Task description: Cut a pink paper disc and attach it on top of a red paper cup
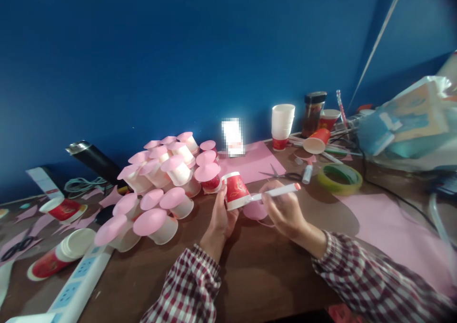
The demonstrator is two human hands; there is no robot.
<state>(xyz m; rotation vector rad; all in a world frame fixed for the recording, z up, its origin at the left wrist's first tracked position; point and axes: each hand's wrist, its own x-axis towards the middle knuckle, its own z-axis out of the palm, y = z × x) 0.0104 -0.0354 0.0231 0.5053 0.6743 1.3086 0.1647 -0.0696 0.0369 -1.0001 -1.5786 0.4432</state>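
Note:
My left hand (222, 214) is wrapped around a red paper cup (237, 192), which is tilted above the table. In my right hand (284, 211) is a white marker (278, 191) with an orange-red end, its tip at the cup's lower right side. Whether the tip touches the cup I cannot tell. Beneath the hands lies a pink paper disc (256, 210), partly hidden. To the left stand several upturned paper cups (166, 228) topped with pink paper cones (150, 222). A pink sheet (262, 159) lies behind the held cup, with scissors (282, 174) at its edge.
At right are yellow tape (339, 179), a marker cap (307, 174), a tipped red cup (317, 141), a white cup stack (283, 123) and another pink sheet (389, 228). At left are a power strip (80, 278), a black flask (94, 160) and a lying cup stack (59, 256).

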